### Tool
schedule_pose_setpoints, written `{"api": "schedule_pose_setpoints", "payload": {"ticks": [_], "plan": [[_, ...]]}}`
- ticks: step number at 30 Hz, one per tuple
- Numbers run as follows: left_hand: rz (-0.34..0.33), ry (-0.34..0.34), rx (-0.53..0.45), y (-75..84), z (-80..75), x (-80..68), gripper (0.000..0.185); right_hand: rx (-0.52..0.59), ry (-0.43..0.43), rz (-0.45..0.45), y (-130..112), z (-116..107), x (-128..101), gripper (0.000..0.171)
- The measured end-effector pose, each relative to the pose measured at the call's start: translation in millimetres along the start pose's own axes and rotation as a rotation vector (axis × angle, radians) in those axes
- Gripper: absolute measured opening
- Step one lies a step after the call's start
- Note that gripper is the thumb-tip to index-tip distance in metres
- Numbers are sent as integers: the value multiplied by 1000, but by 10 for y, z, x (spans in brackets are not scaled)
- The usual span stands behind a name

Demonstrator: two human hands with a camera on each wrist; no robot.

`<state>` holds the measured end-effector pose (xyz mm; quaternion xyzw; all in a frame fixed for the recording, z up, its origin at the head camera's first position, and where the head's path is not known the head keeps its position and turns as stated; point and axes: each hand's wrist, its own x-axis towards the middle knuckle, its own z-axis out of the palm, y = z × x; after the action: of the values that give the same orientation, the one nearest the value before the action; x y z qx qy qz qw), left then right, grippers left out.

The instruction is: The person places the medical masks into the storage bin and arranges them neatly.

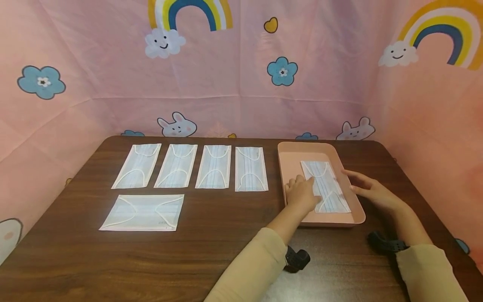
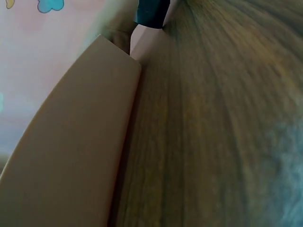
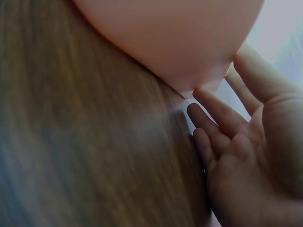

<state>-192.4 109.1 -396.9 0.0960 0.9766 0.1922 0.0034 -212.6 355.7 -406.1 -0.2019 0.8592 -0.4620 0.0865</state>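
A pale blue face mask (image 1: 327, 188) with white ear loops lies lengthwise in the pink tray (image 1: 339, 217). My left hand (image 1: 302, 195) reaches over the tray, with index finger and thumb at the mask's left edge. In the left wrist view that hand is mostly hidden behind the tray's side wall (image 2: 75, 123). Beside the tray's right rim is my right hand (image 1: 377, 195), its fingers extended towards it. The right wrist view shows the fingertips (image 3: 201, 94) right at the tray's outer wall (image 3: 175, 38).
Several masks stand in a row left of the tray, the nearest mask (image 1: 251, 169) close by. Another mask (image 1: 142, 212) lies sideways in front of the row. Behind the wooden table (image 1: 211, 251) hangs a pink printed cloth (image 1: 241, 63).
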Motion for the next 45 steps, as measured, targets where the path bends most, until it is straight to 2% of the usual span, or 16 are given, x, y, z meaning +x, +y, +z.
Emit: {"api": "schedule_pose_setpoints", "payload": {"ticks": [5,12,17,21,26,32,37,41,45], "plan": [[22,54,-125,-18,-27,4,60,-3,4,-5,-1,-6,-3,51],[117,127,-275,-75,-115,4,59,-19,-8,11,-15,-4,-2,51],[167,152,-398,-139,-205,44,60,-12,2,9,-9,-13,-6,51],[232,161,-482,-196,-284,42,62,-14,-3,-5,8,-8,-18,51],[300,178,-569,-284,-435,27,64,-20,-2,12,-9,-13,-9,50],[299,189,-623,-427,-608,7,64,8,-2,-25,-20,-6,23,51],[291,230,-658,-572,-720,14,62,22,6,-9,-32,-2,36,52],[318,282,-643,-708,-785,33,61,21,11,0,-20,1,30,51],[335,293,-602,-871,-827,46,62,13,8,12,13,8,5,52]]}}
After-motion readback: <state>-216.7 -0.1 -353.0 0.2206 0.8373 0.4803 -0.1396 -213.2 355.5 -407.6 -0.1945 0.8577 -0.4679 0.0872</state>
